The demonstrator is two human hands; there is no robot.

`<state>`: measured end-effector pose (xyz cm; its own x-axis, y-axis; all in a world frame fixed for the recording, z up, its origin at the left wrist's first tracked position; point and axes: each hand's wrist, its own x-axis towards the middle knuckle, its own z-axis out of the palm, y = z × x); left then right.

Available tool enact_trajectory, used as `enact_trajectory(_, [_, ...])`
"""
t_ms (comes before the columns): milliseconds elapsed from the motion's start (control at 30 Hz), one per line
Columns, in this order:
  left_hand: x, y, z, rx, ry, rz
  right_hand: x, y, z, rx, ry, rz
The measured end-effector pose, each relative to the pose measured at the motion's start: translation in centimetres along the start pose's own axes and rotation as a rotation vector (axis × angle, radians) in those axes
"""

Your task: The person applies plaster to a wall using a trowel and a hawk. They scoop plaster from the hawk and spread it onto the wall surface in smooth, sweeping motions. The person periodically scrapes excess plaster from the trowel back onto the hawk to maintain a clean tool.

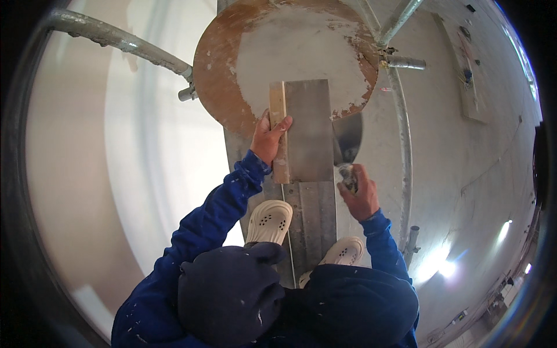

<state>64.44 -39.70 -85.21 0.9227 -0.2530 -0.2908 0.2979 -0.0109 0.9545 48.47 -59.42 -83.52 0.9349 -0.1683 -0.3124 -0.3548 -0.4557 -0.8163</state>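
Observation:
My left hand point(268, 137) is closed round the pale wooden back of a wide flat metal plastering blade point(308, 130). Its thumb lies over the wood. Close by on the right, my right hand point(362, 196) grips the handle of a putty knife point(349, 136), its broad blade pointing away from me near the wide blade's right edge. I cannot tell whether the two blades touch. Beyond both tools is a round brown board point(217, 72) with a large patch of whitish plaster point(290, 49) spread over its middle.
My feet in cream clogs point(271, 220) stand on a narrow metal plank point(313, 220). Scaffold tubes flank it: one tube point(127, 43) at the upper left, another point(402, 139) along the right. Far below on the right, a long board point(464, 69) lies on the grey floor point(447, 174).

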Motion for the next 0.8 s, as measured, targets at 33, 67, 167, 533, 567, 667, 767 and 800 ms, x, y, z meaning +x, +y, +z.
enact_trajectory(33, [-0.2,0.7,0.4,-0.001,0.003,0.006,-0.3,-0.1,0.1,-0.059,-0.042,-0.040])
enact_trajectory(67, [-0.3,1.4,0.7,-0.025,0.025,0.027,-0.6,0.5,0.2,-0.150,-0.080,-0.101])
enact_trajectory(167, [-0.8,3.2,1.3,-0.065,0.081,0.086,-1.5,2.5,0.0,-0.250,-0.154,-0.121])
enact_trajectory(533, [-3.4,4.5,1.5,0.191,0.186,0.259,-4.2,-0.8,-5.1,0.445,-0.004,0.132])
enact_trajectory(567, [-4.0,4.7,1.9,0.218,0.115,0.292,-4.0,-1.4,-5.0,0.343,-0.056,0.125])
enact_trajectory(667, [-5.6,4.7,2.7,0.233,-0.044,0.344,-3.3,-3.5,-6.2,0.388,0.156,0.125])
enact_trajectory(767, [-6.3,4.8,2.6,0.163,-0.057,0.308,-4.2,-4.6,-8.6,0.484,0.515,-0.076])
enact_trajectory(800, [-6.3,4.6,2.3,0.190,-0.057,0.314,-4.5,-4.9,-9.4,0.510,0.601,-0.150])
